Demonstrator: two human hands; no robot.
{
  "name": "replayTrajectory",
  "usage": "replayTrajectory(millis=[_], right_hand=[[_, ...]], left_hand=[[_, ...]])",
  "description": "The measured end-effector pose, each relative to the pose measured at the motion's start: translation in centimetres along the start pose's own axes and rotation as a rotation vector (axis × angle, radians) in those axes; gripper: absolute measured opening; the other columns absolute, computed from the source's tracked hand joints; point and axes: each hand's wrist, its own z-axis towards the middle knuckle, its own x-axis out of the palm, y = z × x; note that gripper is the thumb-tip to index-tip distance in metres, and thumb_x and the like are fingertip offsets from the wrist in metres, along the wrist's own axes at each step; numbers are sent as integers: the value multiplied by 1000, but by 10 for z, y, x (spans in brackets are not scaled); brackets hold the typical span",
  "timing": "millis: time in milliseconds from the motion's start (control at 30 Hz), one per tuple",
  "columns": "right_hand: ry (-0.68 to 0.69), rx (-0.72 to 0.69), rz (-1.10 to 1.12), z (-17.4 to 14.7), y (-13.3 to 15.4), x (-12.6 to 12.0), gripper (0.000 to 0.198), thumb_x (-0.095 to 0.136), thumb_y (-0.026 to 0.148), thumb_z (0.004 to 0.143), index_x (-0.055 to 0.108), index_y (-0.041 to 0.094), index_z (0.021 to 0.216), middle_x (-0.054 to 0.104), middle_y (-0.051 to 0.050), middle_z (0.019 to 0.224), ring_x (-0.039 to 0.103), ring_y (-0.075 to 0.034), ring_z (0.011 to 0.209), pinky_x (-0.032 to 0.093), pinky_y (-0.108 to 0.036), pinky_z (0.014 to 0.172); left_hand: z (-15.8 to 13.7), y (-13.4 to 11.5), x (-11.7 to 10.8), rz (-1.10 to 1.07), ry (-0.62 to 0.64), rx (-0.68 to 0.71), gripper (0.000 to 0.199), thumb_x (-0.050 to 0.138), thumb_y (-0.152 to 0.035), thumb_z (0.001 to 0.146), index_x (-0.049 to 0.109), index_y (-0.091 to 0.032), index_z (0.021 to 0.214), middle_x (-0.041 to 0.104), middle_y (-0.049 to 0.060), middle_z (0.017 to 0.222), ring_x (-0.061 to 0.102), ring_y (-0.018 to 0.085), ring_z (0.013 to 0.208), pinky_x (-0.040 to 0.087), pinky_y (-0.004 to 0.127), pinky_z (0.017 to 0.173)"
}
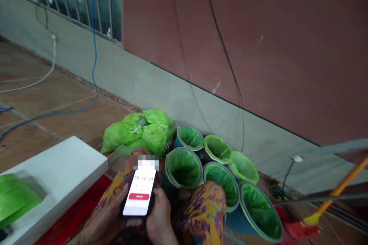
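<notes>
— Head view: smartphone (140, 196) low in the middle, over the lap, screen up, showing a timer and a red button.

— Held how?

— Cradled from below by the left hand (107, 220), fingers curled round the left edge, thumb by the side of the screen; that grip closed on the case. Right hand (161, 220) against the right edge, thumb up near the glass, wrapped on the same phone.

— Handling?

— Probably light, stiff, smooth-backed and slippery; glass face likely fragile if dropped on tile. Best held by the two long edges, as now, palm beneath.

— Around it?

— Patterned trousers (205, 210) on both knees, either side of the phone. Just beyond, a cluster of six round pots lined with green bags (184, 168), leaning against one another near the wall. Left of those, a heap of tied green plastic bags (140, 132) on the tiled floor (57, 103). Far left, a white box-like block (54, 168) with something green (14, 199) at its near end; red mat (77, 210) beneath. Blue cable (94, 46) and white cable (54, 61) hanging from the barred window (86, 0) and trailing across the floor. At right, an orange-handled broom (339, 189) lying low.

— In the way?

— Nothing between hands and phone. Pots close ahead of the knees, white block close at left; little spare room for a forward reach.
</notes>
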Motion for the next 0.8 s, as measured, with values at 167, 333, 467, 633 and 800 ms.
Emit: replayTrajectory(millis=[167,333,467,633,800], right_hand=[[50,-27,-91,-1,3,-2,32,58,32,71,74,19,96,78,-4,95,72,-22,90,56,-31,76],[95,-54,-154,-5,5,-2,39,57,32,73,72,17,107,77,-4,104,70,-23,99,55,-32,83],[102,-61,-183,-8,6,1,40,56,30,74,72,17,107,77,-4,105,70,-23,100,55,-32,84],[116,-63,-209,-11,7,5,41,57,25,70,73,17,107,77,-5,106,71,-24,96,56,-32,80],[112,-65,-211,-11,7,4,41,56,26,71,72,16,108,78,-5,104,71,-23,96,55,-33,83]], left_hand=[[1,1,0,22,-20,-2,74,66,-48,84,41,-20,148,79,11,99,73,34,96,62,38,65],[-1,0,2,2,4,0,73,67,-47,84,43,-20,147,78,12,98,74,32,91,62,38,64],[-4,-1,4,-6,4,5,73,68,-47,83,44,-19,147,78,12,96,74,32,87,61,39,63],[-4,-2,5,7,21,9,65,67,-47,84,51,-21,141,78,11,96,74,31,88,61,38,64],[-4,-2,5,9,18,-5,59,61,-46,89,52,-19,141,78,9,93,73,30,86,60,36,63]])
